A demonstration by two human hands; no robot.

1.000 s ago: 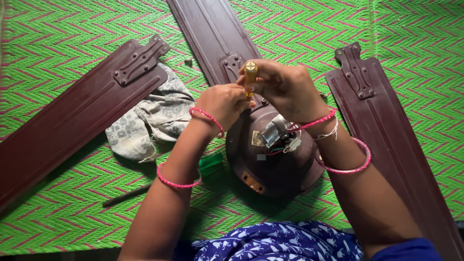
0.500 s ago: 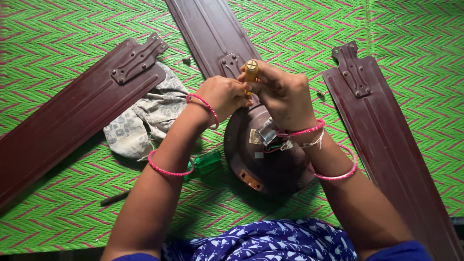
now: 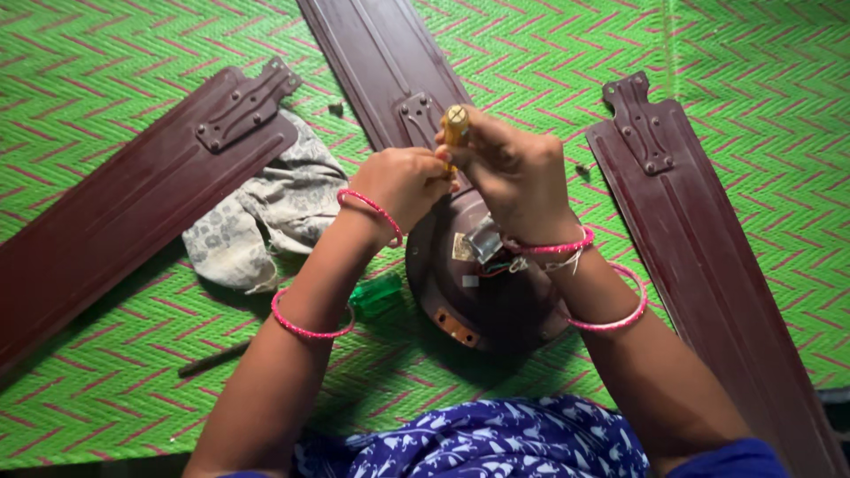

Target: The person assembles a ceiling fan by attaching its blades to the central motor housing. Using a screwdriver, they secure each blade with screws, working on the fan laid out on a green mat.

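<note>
both hands grip a yellow-handled screwdriver (image 3: 455,128) upright over the dark brown round fan motor housing (image 3: 482,292): right hand (image 3: 513,173) wraps the handle, left hand (image 3: 403,181) pinches lower down.

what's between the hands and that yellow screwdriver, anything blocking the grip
Nothing visible. The right hand is wrapped around the yellow-handled screwdriver, and the left hand touches it from the other side. The tool's lower end is hidden behind the hands, above the brown fan motor housing.
</note>
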